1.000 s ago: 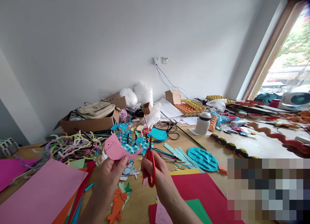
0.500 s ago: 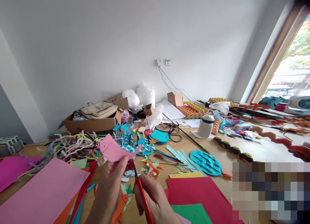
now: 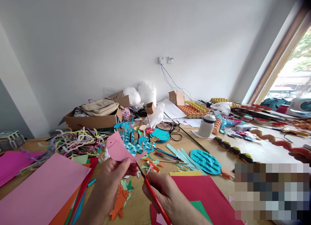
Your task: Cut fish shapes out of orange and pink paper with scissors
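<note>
Between the thumb and fingers of my left hand (image 3: 115, 176) is a pink paper fish (image 3: 117, 146) with a drawn eye and gill line. My right hand (image 3: 161, 189) is closed around a pair of red-handled scissors (image 3: 155, 198). The scissor tips meet the paper near the fish's tail, beside my left fingers. Below my hands, orange paper fish (image 3: 120, 200) lie on the table with green paper fish (image 3: 128, 186) partly under them. Small paper scraps (image 3: 153, 161) are scattered just beyond the scissors.
Pink paper sheets (image 3: 46, 189) lie at left, red sheets (image 3: 204, 192) at right. Pipe cleaners (image 3: 82, 142), blue fish decorations (image 3: 145, 145), pens (image 3: 167, 155) and a white jar (image 3: 206, 126) stand or lie farther back. A pixelated patch hides the lower right corner.
Both hands have shifted slightly right in view with the fish and scissors. The right hand has moved a little away from the left, and the orange fish below show more.
</note>
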Motion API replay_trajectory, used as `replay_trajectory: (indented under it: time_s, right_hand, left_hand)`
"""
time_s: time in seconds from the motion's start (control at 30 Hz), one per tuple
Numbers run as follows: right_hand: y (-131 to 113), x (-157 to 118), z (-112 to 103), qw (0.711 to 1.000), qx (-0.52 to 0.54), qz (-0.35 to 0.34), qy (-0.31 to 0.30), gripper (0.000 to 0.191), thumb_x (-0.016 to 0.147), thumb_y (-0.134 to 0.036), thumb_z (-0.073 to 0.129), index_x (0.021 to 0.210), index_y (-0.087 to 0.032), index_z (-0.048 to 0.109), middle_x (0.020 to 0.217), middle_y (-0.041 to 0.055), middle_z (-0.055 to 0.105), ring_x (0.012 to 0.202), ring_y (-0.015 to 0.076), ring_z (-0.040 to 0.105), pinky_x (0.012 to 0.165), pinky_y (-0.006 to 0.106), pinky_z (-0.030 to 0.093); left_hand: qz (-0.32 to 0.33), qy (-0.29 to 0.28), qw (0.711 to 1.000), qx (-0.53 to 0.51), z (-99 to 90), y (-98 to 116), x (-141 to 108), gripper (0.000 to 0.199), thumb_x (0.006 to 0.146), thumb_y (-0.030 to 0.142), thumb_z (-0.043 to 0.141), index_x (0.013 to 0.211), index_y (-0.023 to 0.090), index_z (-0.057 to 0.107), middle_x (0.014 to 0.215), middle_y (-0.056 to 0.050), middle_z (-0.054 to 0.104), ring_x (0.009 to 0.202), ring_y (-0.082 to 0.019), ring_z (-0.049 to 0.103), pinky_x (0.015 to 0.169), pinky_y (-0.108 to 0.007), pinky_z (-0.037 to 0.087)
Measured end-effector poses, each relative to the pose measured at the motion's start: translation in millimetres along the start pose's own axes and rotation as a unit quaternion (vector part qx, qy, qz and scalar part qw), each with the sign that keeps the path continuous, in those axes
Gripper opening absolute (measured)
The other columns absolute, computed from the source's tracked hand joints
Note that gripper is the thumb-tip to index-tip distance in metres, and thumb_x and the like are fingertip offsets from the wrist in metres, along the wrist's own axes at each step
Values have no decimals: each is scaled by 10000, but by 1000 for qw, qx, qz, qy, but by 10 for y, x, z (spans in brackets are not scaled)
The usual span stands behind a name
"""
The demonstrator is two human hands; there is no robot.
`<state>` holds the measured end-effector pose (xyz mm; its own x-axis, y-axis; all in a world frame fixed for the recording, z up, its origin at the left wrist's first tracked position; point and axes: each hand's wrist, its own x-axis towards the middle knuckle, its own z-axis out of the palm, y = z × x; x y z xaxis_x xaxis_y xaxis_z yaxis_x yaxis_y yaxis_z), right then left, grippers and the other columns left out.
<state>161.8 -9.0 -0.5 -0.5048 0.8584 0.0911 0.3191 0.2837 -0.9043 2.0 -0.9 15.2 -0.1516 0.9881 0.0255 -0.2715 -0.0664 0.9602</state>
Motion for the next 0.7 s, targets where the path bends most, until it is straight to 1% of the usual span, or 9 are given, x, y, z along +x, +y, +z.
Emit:
replay_trajectory:
  time_s: [0.1,0.2,0.43,0.57,0.7]
  right_hand:
    - [-23,-13,-40,1000,-27,5,-8,304,887,-296,443,618,-197,339,578,-59,285,552,102,246,450,228,198]
    - [-14,-15,-62,999,-42,3,-15,317,902,-322,433,625,-198,340,585,-60,284,557,104,238,452,231,198]
    - [-15,-28,-80,998,-63,-6,-13,314,902,-281,432,617,-196,331,581,-62,280,557,103,227,455,236,190]
    - [-17,-35,-88,998,-69,-7,-8,307,895,-270,448,618,-193,339,577,-63,277,550,102,213,450,236,190]
    - [0,-40,-102,997,-71,-13,-12,282,894,-247,445,631,-192,357,581,-62,289,550,102,224,455,233,201]
  left_hand:
    - [-4,-14,1000,17,-13,8,1,132,619,281,707,554,166,705,521,-19,672,520,-158,624,552,-257,522]
    - [-11,-15,1000,17,-27,9,-4,128,618,286,712,569,168,709,533,-20,678,525,-161,627,555,-265,528]
    - [-12,-15,1000,23,-22,14,-26,127,621,280,707,573,163,711,550,-32,686,544,-175,638,569,-292,546]
    - [-9,-11,999,34,-18,13,-24,130,615,285,703,558,169,703,536,-31,677,531,-174,630,560,-293,542]
    - [-8,-18,999,40,-20,11,-25,138,631,288,693,565,168,708,549,-30,679,545,-169,623,570,-287,541]
